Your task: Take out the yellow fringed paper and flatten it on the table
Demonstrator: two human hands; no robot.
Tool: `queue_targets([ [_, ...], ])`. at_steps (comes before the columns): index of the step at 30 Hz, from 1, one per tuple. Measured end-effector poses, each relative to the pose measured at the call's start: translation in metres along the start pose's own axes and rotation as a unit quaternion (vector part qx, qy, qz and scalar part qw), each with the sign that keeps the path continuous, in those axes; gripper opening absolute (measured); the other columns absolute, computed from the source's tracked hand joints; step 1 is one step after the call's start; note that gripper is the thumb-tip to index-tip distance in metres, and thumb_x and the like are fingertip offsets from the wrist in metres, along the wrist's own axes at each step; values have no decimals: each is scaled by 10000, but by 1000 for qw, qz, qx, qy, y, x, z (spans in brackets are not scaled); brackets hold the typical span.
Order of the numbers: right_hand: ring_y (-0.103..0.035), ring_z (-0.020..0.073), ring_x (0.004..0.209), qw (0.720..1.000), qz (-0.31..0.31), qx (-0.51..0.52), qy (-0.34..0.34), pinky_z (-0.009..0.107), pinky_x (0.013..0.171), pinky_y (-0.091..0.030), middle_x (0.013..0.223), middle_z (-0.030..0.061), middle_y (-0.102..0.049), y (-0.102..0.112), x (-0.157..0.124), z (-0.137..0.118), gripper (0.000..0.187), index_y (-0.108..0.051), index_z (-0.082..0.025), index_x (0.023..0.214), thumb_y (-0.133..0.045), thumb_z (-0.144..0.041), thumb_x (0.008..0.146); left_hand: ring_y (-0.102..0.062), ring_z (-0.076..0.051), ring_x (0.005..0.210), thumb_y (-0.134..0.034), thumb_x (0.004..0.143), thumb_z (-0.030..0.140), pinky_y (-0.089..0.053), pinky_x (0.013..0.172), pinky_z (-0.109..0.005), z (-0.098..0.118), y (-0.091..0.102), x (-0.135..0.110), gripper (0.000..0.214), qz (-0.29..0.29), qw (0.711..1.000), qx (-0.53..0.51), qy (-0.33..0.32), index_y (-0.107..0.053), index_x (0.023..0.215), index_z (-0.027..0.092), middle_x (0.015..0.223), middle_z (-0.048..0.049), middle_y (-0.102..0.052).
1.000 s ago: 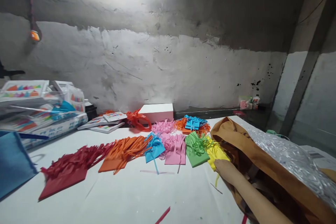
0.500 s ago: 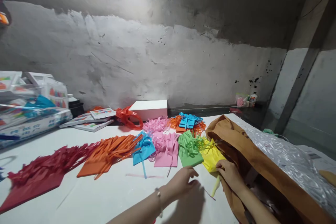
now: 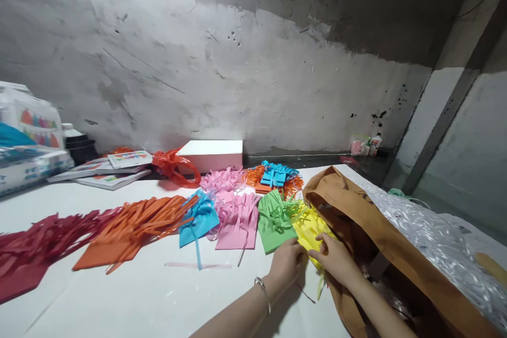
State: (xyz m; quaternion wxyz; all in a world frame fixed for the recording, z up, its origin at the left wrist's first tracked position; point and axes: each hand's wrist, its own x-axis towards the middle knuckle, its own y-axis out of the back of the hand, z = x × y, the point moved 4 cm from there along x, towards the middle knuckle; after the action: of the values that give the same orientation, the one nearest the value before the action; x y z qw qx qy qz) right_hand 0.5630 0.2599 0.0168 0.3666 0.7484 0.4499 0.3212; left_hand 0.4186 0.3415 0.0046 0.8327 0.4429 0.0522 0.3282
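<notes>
A yellow fringed tissue-paper tassel [image 3: 311, 227] lies on the white table, beside the mouth of a brown cloth bag [image 3: 380, 222]. My left hand [image 3: 287, 261] is closed at the tassel's lower left edge, its fingertips partly hidden. From the right, my right hand [image 3: 336, 259] grips the same tassel near its lower end, thumb and forefinger bent over it. Just left of it lies a green fringed tassel [image 3: 275, 227], close to my left hand. Pink [image 3: 237, 227], blue [image 3: 202, 219], orange [image 3: 130, 227] and dark red [image 3: 43, 243] fringed tassels continue the row leftward.
Behind the row stand a pink-and-white box [image 3: 214, 156], a red plastic bag [image 3: 174, 166] and a pile with blue [image 3: 277, 173] and orange fringe. Flat printed packs [image 3: 114, 169] lie back left. Clear plastic wrapping [image 3: 428, 237] spreads at right, beyond the brown bag.
My left hand has moved right and forward to the yellow tassel's edge. My right hand stays at the tassel, its fingers shifted slightly. The view has turned a little to the right.
</notes>
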Motion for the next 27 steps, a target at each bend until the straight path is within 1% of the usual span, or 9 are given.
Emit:
queue_targets([
  [3, -657, 187, 955, 997, -20, -71, -4, 421, 906, -533, 972, 22, -679, -4, 9, -10, 228, -658, -162, 1017, -696, -367, 924, -661, -194, 925, -614, 987, 259, -545, 845, -383, 0, 0, -1, 155, 6, 1000, 0, -13, -687, 901, 154, 976, -38, -701],
  [5, -665, 172, 939, 995, -37, -98, -6, 402, 894, -544, 947, 15, -688, -4, 14, -14, 191, -663, -158, 910, -673, -345, 946, -658, -192, 918, -622, 981, 251, -545, 834, -377, 0, 0, -2, 157, 9, 1000, 1, -19, -680, 875, 151, 963, -35, -698],
  [7, -675, 151, 875, 993, -43, -113, -12, 369, 847, -562, 894, 1, -689, -2, 15, -15, 198, -661, -154, 872, -658, -331, 961, -657, -190, 907, -629, 976, 242, -545, 825, -372, -1, 0, -2, 165, 12, 1000, 1, -23, -672, 846, 149, 940, -29, -694],
  [9, -680, 145, 853, 991, -26, -129, -22, 356, 827, -570, 900, -1, -689, 4, 13, -14, 161, -664, -152, 943, -644, -308, 972, -655, -187, 891, -635, 970, 234, -545, 817, -367, -2, -1, -2, 176, 14, 1000, -2, -24, -664, 820, 148, 919, -25, -690],
  [12, -671, 162, 940, 986, 15, -166, -19, 369, 858, -567, 1070, 32, -678, 10, 4, -18, 152, -637, -160, 1111, -609, -242, 986, -652, -188, 904, -639, 966, 234, -540, 830, -372, -3, -3, -2, 161, 17, 999, -12, -27, -669, 832, 151, 942, -30, -691],
  [15, -652, 151, 950, 978, 12, -206, 16, 351, 853, -562, 1182, 42, -643, 8, -5, -29, 111, -647, -171, 1074, -584, -173, 983, -646, -193, 922, -633, 971, 258, -531, 851, -381, -2, -4, -2, 172, 20, 999, -28, -29, -669, 837, 156, 955, -34, -691],
  [18, -641, 166, 997, 968, -10, -248, 45, 382, 904, -544, 1172, 44, -647, 2, -7, -40, 78, -670, -169, 988, -605, -210, 974, -648, -189, 901, -637, 972, 293, -533, 845, -380, -3, -4, -2, 192, 23, 999, -44, -18, -667, 838, 158, 936, -32, -691],
  [22, -623, 223, 1108, 950, -23, -306, 50, 462, 969, -513, 1130, 59, -668, -6, -2, -48, 164, -678, -154, 980, -663, -314, 949, -673, -181, 864, -635, 981, 309, -561, 822, -381, -10, -2, 2, 186, 41, 997, -65, 25, -680, 903, 146, 942, -31, -700],
  [27, -651, 191, 1045, 945, -19, -323, 42, 439, 965, -518, 1041, 35, -695, -12, 2, -46, 147, -675, -155, 908, -633, -280, 973, -687, -197, 930, -627, 989, 309, -566, 875, -412, -17, 1, 4, 175, 67, 992, -89, 53, -694, 960, 150, 977, -39, -714],
])
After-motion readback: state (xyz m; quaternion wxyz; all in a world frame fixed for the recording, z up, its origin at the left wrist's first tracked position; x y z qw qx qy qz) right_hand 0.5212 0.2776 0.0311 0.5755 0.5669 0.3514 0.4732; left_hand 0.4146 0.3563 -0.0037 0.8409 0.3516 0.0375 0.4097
